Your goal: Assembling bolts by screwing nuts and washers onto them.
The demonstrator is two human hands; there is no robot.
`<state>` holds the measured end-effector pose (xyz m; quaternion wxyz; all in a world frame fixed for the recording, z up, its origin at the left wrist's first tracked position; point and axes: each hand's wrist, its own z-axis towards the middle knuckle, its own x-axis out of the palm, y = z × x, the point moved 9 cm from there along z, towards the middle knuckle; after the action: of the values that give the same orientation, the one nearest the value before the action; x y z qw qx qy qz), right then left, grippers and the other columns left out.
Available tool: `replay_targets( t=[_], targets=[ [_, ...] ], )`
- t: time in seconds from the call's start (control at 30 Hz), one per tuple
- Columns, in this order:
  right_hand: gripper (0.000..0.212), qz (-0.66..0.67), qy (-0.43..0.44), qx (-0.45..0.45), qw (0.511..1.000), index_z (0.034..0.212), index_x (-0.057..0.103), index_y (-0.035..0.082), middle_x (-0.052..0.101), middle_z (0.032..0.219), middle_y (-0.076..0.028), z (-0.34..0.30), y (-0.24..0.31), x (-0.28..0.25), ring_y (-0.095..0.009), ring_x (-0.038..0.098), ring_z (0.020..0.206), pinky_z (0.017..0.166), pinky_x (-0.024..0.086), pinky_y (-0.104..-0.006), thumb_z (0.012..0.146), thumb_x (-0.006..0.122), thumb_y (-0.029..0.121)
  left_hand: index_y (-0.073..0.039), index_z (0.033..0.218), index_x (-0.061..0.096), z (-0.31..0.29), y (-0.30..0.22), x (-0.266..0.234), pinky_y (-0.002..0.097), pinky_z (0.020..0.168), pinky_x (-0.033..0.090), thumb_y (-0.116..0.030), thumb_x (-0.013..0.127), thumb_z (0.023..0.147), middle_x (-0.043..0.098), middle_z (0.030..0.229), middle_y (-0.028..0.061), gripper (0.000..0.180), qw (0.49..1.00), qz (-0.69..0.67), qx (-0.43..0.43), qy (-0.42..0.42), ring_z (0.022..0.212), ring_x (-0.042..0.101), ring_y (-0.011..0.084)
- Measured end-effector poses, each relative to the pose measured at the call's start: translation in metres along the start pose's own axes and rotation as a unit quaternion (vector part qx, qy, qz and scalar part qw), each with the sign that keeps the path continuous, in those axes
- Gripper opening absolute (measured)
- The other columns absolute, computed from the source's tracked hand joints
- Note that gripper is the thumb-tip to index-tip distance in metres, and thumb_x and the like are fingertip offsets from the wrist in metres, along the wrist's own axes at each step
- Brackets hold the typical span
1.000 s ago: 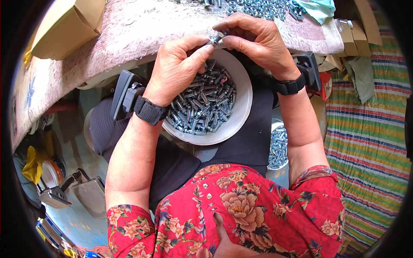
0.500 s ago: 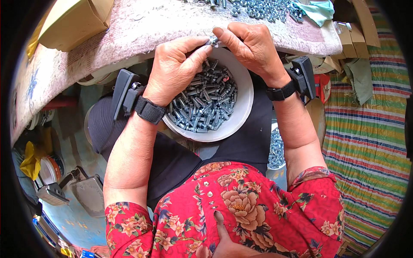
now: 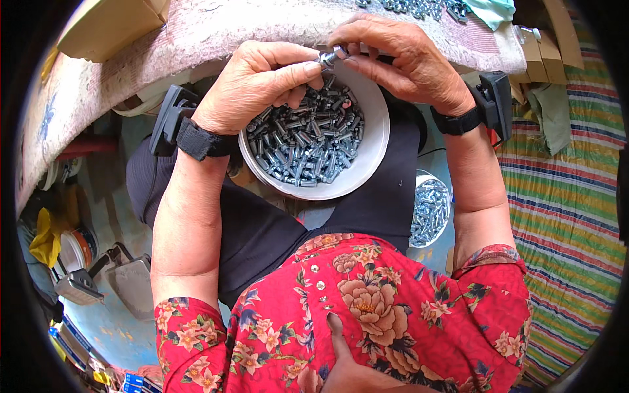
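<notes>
Between the thumb and fingertips of my left hand (image 3: 252, 85) is a small silvery bolt (image 3: 327, 60), gripped at one end. A shiny nut (image 3: 340, 52) sits at the bolt's other end. My right hand (image 3: 413, 62) closes on that nut with its thumb and index finger, its other fingers curled. Both hands are held over the far rim of a white bucket (image 3: 378, 124), which stands between my knees. Inside the bucket lies a heap of loose metal bolt pieces (image 3: 304, 147), with a small pink bit among them.
Ahead is a cloth-covered table (image 3: 262, 26) bearing several nuts (image 3: 413, 6) and a pale green cloth (image 3: 493, 12). Cardboard boxes stand left (image 3: 111, 29) and right. A smaller white bucket (image 3: 448, 196) of metal pieces sits by my right leg. Striped sheeting (image 3: 563, 216) covers the right side.
My hands have moved slightly apart, the right one outward to the right. The bolt and nut show more plainly between my fingers. The small bucket is now less hidden by my right arm.
</notes>
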<state>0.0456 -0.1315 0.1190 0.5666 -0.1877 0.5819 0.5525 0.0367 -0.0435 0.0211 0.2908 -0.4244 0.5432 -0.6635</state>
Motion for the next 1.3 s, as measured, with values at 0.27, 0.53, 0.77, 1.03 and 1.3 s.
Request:
replay_targets(
  t=[0.27, 0.53, 0.77, 1.03, 1.3],
  targets=[
    [0.022, -0.076, -0.042, 0.046, 0.995, 0.082, 0.053, 0.003, 0.053, 0.071, -0.018, -0.012, -0.011, 0.014, -0.033, 0.054, 0.065, 0.056, 0.042, -0.0361, 0.083, 0.057, 0.025, -0.002, 0.107, 0.062, -0.002, -0.007, -0.001, 0.0154, 0.05, 0.039, -0.014, 0.058, 0.087, 0.063, 0.079, -0.0004, 0.023, 0.991, 0.109, 0.057, -0.046, 0.059, 0.051, 0.0023],
    [0.037, 0.166, -0.093, 0.2, 0.961, 0.058, 0.053, 0.003, 0.047, 0.048, -0.006, -0.025, -0.045, 0.026, -0.014, 0.042, 0.044, 0.043, 0.036, -0.0305, 0.084, 0.061, 0.027, -0.002, 0.109, 0.061, -0.003, -0.012, 0.0, 0.0156, 0.051, 0.04, -0.015, 0.058, 0.087, 0.064, 0.08, -0.0007, 0.025, 0.962, 0.239, 0.104, -0.087, 0.061, 0.052, 0.0021],
    [0.019, 0.272, -0.176, 0.151, 0.934, 0.083, 0.058, 0.001, 0.056, 0.066, 0.001, -0.026, -0.032, 0.016, -0.005, 0.051, 0.056, 0.049, 0.04, -0.0213, 0.083, 0.064, 0.019, -0.003, 0.109, 0.061, -0.002, -0.001, -0.002, 0.0153, 0.05, 0.039, -0.016, 0.057, 0.087, 0.063, 0.078, -0.002, 0.026, 0.994, 0.078, 0.051, -0.061, 0.06, 0.051, 0.0018],
    [0.022, 0.027, -0.169, 0.13, 0.977, 0.076, 0.056, 0.003, 0.053, 0.06, -0.015, -0.021, -0.025, 0.013, -0.028, 0.053, 0.051, 0.049, 0.042, -0.0332, 0.08, 0.064, 0.022, -0.003, 0.107, 0.062, -0.004, -0.001, 0.001, 0.0153, 0.049, 0.038, -0.015, 0.058, 0.087, 0.062, 0.076, -0.0026, 0.024, 0.982, 0.149, 0.062, -0.101, 0.059, 0.05, 0.0013],
    [0.026, 0.077, -0.23, 0.135, 0.961, 0.072, 0.059, 0.003, 0.051, 0.053, -0.011, -0.028, -0.032, 0.015, -0.02, 0.05, 0.044, 0.044, 0.039, -0.0309, 0.079, 0.067, 0.026, -0.004, 0.105, 0.064, -0.005, -0.001, -0.001, 0.0149, 0.05, 0.039, -0.015, 0.059, 0.086, 0.062, 0.075, -0.0032, 0.022, 0.983, 0.143, 0.052, -0.106, 0.058, 0.051, 0.0012]
  ],
)
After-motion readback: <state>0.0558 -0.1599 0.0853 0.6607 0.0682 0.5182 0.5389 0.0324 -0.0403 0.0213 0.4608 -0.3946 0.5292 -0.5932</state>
